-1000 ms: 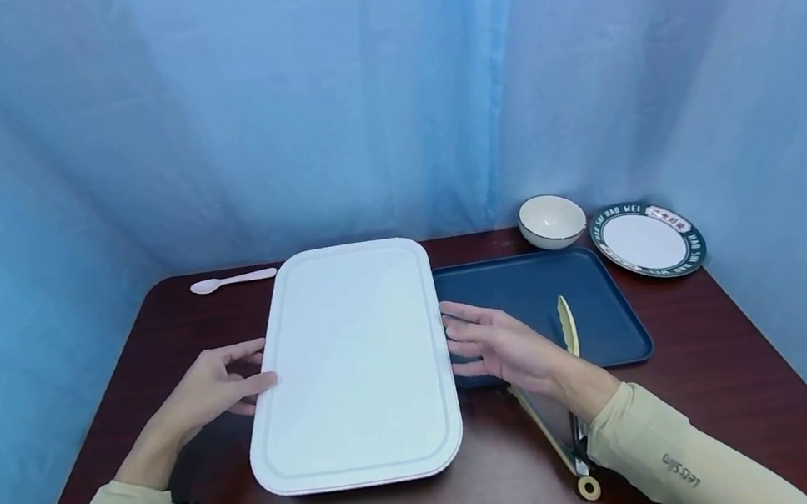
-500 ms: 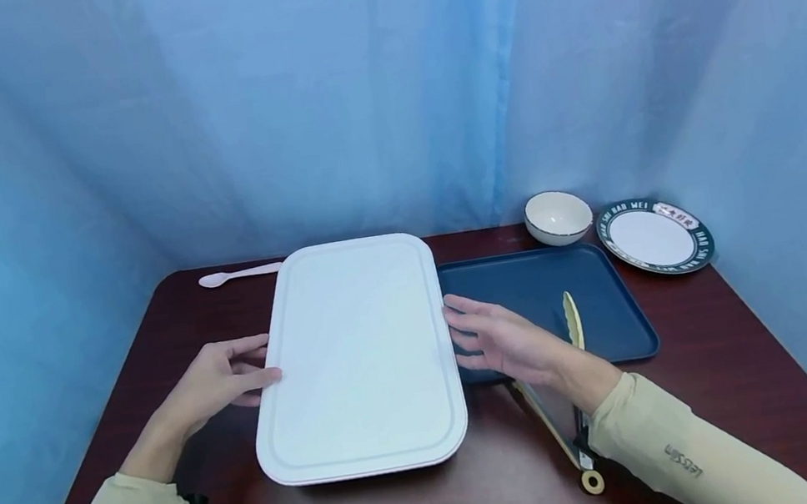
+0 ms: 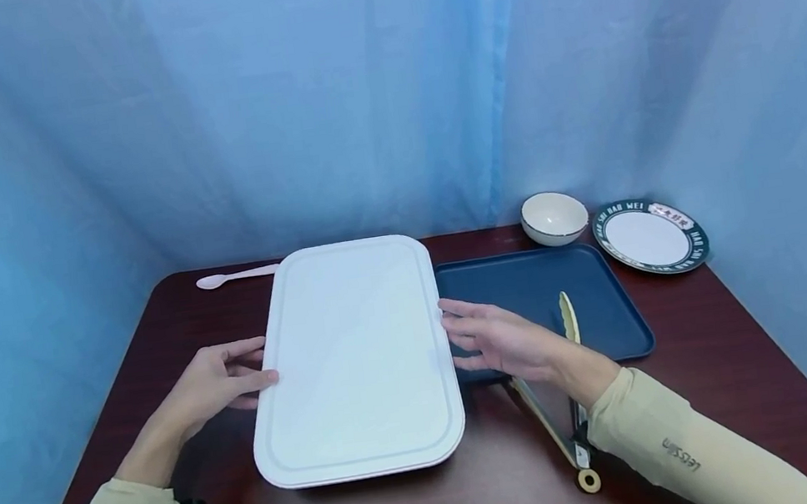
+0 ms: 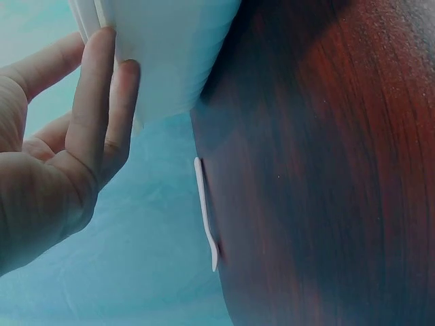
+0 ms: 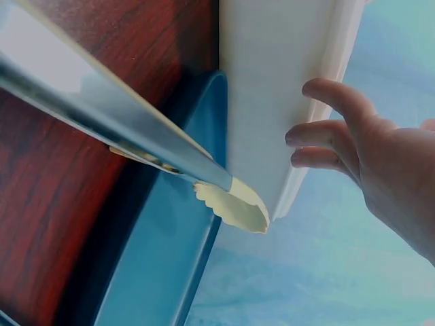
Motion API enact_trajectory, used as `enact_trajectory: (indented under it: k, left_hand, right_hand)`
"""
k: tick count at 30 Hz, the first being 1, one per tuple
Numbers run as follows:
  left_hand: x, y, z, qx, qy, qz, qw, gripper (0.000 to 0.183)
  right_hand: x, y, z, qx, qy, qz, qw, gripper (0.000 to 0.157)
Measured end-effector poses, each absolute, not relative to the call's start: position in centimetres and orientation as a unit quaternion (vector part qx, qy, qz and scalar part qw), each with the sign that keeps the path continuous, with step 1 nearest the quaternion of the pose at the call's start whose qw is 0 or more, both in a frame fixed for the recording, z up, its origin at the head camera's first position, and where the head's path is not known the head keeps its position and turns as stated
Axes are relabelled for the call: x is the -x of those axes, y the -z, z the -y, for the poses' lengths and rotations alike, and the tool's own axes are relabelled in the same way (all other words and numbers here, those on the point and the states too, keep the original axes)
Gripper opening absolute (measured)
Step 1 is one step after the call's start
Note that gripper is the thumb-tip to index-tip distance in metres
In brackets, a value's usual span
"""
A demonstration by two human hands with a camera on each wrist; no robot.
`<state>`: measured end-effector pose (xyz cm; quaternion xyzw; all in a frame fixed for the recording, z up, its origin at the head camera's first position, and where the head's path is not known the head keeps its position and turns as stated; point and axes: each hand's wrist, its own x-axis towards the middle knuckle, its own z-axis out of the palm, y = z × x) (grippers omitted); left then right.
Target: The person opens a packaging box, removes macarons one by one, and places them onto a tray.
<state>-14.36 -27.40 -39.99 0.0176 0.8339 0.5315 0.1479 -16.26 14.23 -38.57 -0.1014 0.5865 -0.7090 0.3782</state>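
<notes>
A white plastic box stands on the dark wooden table, with a flat white lid on it. My left hand pinches the lid's left edge. Its thumb lies on top, while the fingers reach under the rim against the box wall. At the right side, my right hand has loosely spread fingers touching the wall and rim; its thumb is mostly hidden. Below the right wrist lie metal tongs with cream scalloped tips, partly covered by the forearm in the head view.
A blue tray lies right of the box, one tong tip over it. Behind it are a white bowl and a green-rimmed plate. A pale spoon lies at the back left. Blue curtains surround the table.
The head view has shifted slightly. Both hands, the lid and the box keep nearly the same positions relative to each other.
</notes>
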Motion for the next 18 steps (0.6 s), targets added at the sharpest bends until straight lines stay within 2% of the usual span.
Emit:
enact_trajectory:
  k: [18]
  left_hand:
    - [13.8, 40.1, 27.6, -0.022, -0.524, -0.841, 0.132, 0.072]
  right_hand:
    - [14.6, 38.5, -15.5, 0.044, 0.758, -0.523, 0.388, 0.072]
